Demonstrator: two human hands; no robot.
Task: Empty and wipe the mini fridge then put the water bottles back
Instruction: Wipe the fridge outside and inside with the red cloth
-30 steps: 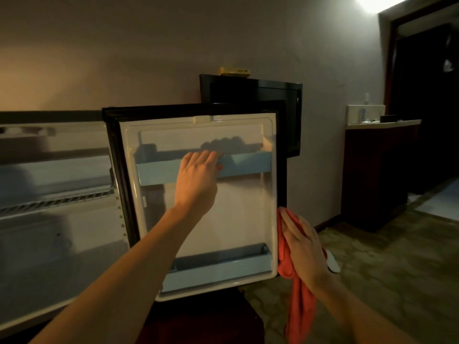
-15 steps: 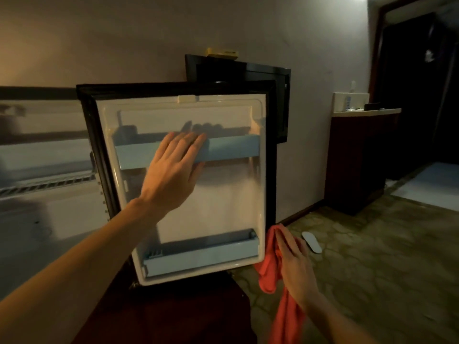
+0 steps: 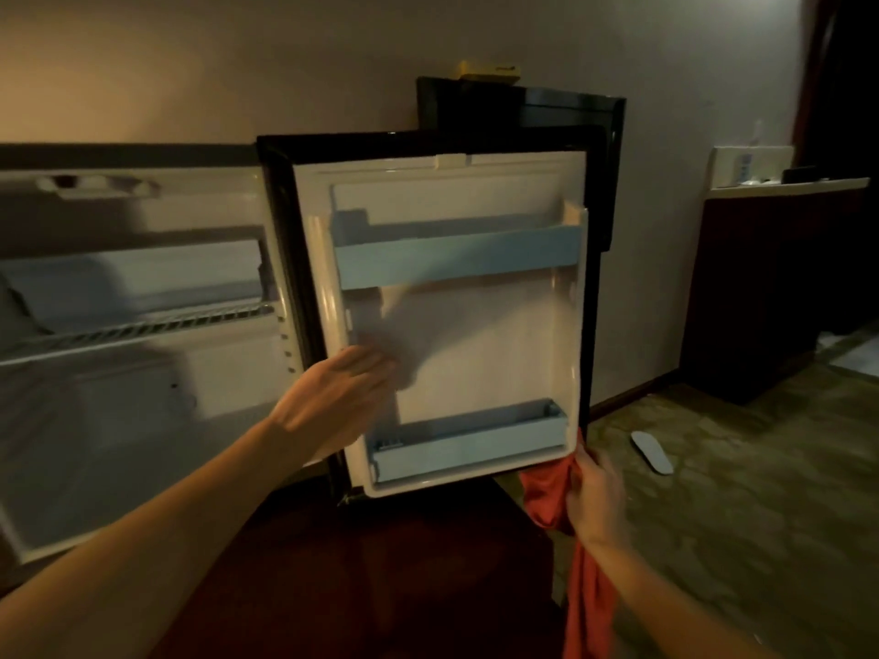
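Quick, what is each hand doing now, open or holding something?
Left hand: open, fingers straight against the fridge door.
Right hand: holding the red cloth.

**Dim room, patterned floor**

I'm looking at a plain wall (image 3: pixel 238 64) glowing warm at ten o'clock. A dark wooden cabinet (image 3: pixel 761 297) is standing at three o'clock, its pale countertop (image 3: pixel 785 186) catching light. Mottled green flooring (image 3: pixel 737 492) is spreading toward five o'clock, a pale slipper (image 3: pixel 651 452) lying on it.

The left hand (image 3: pixel 333 401) has slid down from the upper door shelf (image 3: pixel 459 259) to the door's lower left edge.
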